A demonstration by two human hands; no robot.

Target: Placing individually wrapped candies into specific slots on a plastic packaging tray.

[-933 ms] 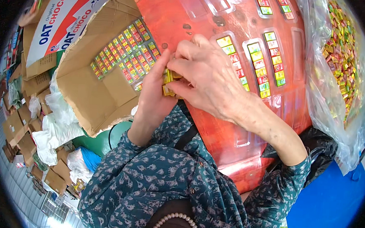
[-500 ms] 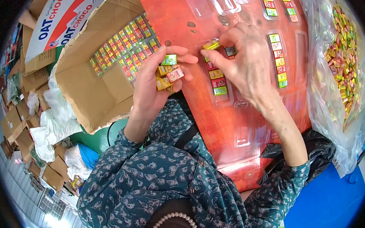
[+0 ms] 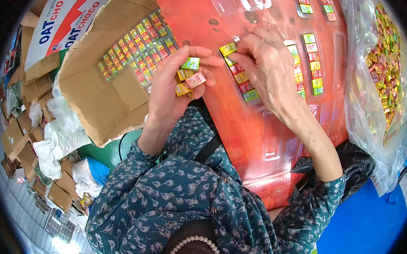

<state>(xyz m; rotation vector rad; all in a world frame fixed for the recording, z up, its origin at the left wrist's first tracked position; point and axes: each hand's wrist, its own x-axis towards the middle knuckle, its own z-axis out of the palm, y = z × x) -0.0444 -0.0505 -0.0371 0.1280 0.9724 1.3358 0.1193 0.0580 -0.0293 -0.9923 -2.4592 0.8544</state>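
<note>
My left hand (image 3: pixel 169 81) is partly curled, cupping several small foil-wrapped candies: a green one (image 3: pixel 190 63), a pink one (image 3: pixel 195 80) and yellow ones (image 3: pixel 183 89). Its fingertips point right, toward a narrow clear plastic tray (image 3: pixel 259 105) on the red table. A row of red, yellow and green candies (image 3: pixel 241 77) fills much of this tray. At the row's far end, the pinched thumb and fingers of my right hand (image 3: pixel 270 68) touch a yellow candy (image 3: pixel 228 48). Part of the row is hidden beneath the right hand.
On the red table (image 3: pixel 239 142), more filled strips (image 3: pixel 313 64) lie to the right. A cardboard box (image 3: pixel 94 98) at the left holds packed candies (image 3: pixel 129 49). A clear bag of loose candies (image 3: pixel 386 67) stands at the far right, above a black plastic bag (image 3: pixel 355 171).
The tilted yellow candy in my right fingers has come down to the row's far end. My right hand has shifted slightly left, uncovering another strip; the left hand still holds its candies.
</note>
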